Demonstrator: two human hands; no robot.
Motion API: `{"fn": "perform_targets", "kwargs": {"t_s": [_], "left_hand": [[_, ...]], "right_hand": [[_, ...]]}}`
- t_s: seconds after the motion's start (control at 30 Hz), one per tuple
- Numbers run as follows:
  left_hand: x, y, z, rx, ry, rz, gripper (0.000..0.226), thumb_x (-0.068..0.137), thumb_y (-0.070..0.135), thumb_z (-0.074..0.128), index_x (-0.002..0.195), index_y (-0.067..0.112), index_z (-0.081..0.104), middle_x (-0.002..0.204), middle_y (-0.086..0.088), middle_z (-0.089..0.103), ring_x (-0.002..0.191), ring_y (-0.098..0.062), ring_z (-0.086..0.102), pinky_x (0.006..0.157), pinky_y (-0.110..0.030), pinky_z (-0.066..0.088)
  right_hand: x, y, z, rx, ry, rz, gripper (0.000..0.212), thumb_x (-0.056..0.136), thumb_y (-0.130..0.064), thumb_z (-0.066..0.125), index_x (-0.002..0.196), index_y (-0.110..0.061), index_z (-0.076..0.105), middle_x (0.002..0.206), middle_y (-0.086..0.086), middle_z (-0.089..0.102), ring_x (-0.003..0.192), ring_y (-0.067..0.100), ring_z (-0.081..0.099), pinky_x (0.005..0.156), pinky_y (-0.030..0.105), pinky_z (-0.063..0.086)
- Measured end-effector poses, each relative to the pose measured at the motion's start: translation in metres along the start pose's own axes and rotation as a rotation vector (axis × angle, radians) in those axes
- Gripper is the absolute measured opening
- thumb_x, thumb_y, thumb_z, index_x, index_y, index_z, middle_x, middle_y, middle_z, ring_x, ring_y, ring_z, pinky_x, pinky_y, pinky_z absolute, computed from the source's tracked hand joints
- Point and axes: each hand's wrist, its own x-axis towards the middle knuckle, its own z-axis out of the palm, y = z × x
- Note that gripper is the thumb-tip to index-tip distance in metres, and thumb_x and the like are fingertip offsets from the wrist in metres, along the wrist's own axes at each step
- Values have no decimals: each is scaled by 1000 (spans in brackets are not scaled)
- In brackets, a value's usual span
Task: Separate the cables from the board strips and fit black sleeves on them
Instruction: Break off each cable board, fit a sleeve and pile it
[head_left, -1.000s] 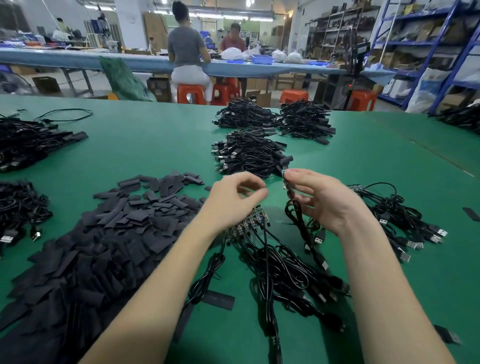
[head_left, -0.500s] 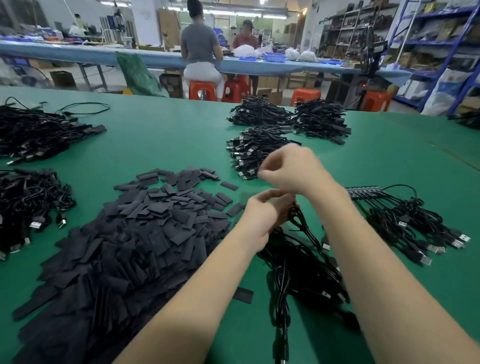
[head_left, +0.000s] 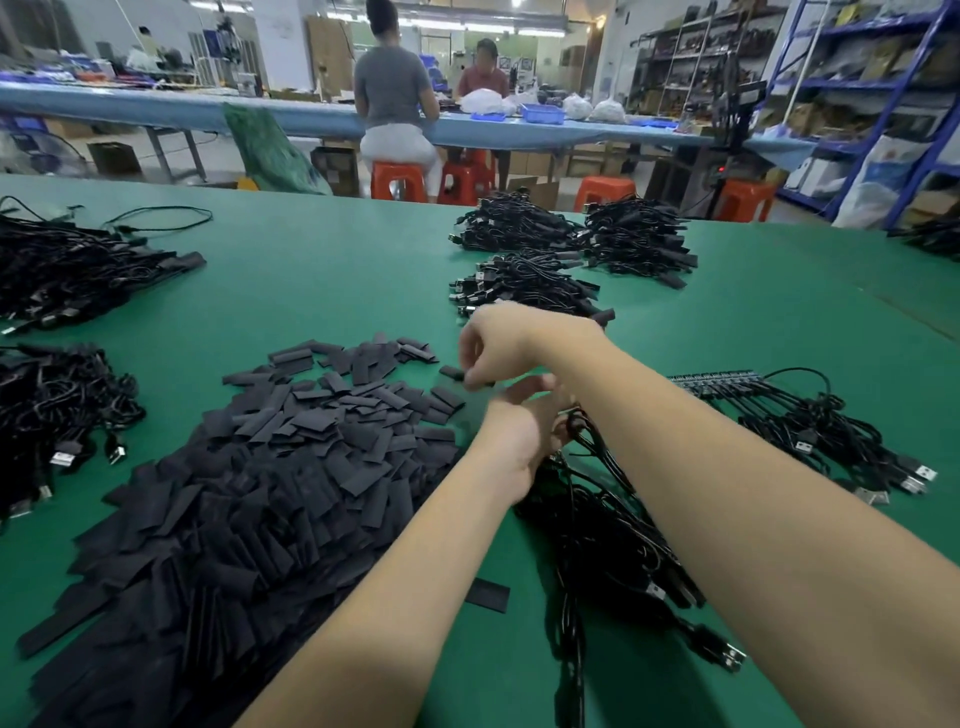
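Spread across the green felt-covered worktable (head_left: 322, 280): a broad heap of flat black sleeve pieces (head_left: 249, 478) at left, tangled black USB cables (head_left: 587, 509) just beside it under the forearms. Right hand (head_left: 498, 345) reaching across over the heap's far edge, fingers curled, pinching one flat black sleeve (head_left: 453, 372). Left hand (head_left: 519, 431) below it, closed around a cable end, though exact hold partly hidden. Best to lift a single sleeve clear, squeeze it open, then thread squarely over the held end.
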Motion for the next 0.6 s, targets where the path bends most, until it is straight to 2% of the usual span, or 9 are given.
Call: {"fn": "perform_targets", "kwargs": {"t_s": [0.03, 0.1, 0.13, 0.2, 0.3, 0.33, 0.4, 0.47, 0.6], "left_hand": [[0, 1, -1, -4, -3, 4, 17, 96, 2, 61, 111, 10, 61, 80, -3, 73, 61, -10, 66, 60, -24, 54], [1, 7, -5, -13, -24, 6, 10, 97, 10, 64, 106, 13, 63, 74, 2, 74, 66, -10, 71, 68, -28, 51], [1, 10, -8, -10, -47, 10, 7, 97, 12, 63, 103, 16, 64, 74, 2, 73, 68, -10, 71, 74, -31, 50], [1, 17, -12, -5, -112, 25, 4, 97, 16, 65, 99, 16, 68, 72, 0, 71, 68, -13, 67, 74, -31, 51], [-3, 23, -16, -38, -187, 44, 5, 95, 11, 65, 95, 9, 70, 71, -1, 68, 64, -11, 64, 73, -28, 58], [-3, 24, -16, -46, -207, 44, 5, 95, 8, 65, 95, 7, 70, 72, -1, 68, 63, -10, 65, 73, -27, 59], [-4, 26, -16, -41, -247, 41, 4, 94, 7, 65, 97, 6, 68, 73, -1, 68, 63, -10, 65, 72, -27, 59], [-6, 28, -16, -30, -274, 35, 3, 94, 6, 65, 96, 6, 65, 74, -1, 68, 62, -10, 64, 71, -27, 60], [-7, 27, -17, -27, -310, 24, 1, 91, 8, 66, 91, 9, 65, 74, -2, 67, 60, -10, 63, 70, -26, 60]], "right_hand": [[-5, 9, -6, 87, 96, 15, 10, 84, -22, 76, 79, -25, 68, 91, -4, 70, 84, 15, 65, 68, 24, 50], [-20, 29, -15, 349, 293, 36, 13, 84, -22, 78, 78, -22, 66, 82, -3, 71, 76, 14, 64, 67, 24, 48], [-31, 39, -17, 572, 373, 40, 15, 84, -20, 80, 80, -19, 66, 76, -1, 70, 68, 14, 62, 64, 24, 48], [-56, 55, -15, 1084, 501, 11, 16, 83, -11, 82, 89, -11, 67, 74, 5, 69, 58, 12, 60, 57, 20, 49], [-89, 74, -3, 1556, 645, -55, 28, 79, -11, 82, 104, -7, 71, 89, 7, 73, 71, 13, 67, 70, 21, 57], [-98, 79, 2, 1639, 674, -67, 31, 77, -16, 82, 105, -10, 71, 91, 5, 75, 76, 13, 69, 72, 21, 57], [-111, 85, 13, 1721, 698, -68, 31, 74, -22, 80, 102, -16, 70, 91, 1, 77, 76, 12, 69, 66, 18, 55], [-116, 85, 27, 1754, 709, -63, 30, 72, -22, 80, 100, -20, 69, 91, 1, 77, 75, 12, 69, 63, 16, 54], [-112, 77, 45, 1796, 738, -64, 29, 68, -16, 83, 96, -17, 75, 90, 3, 76, 75, 10, 70, 66, 16, 55]]}}
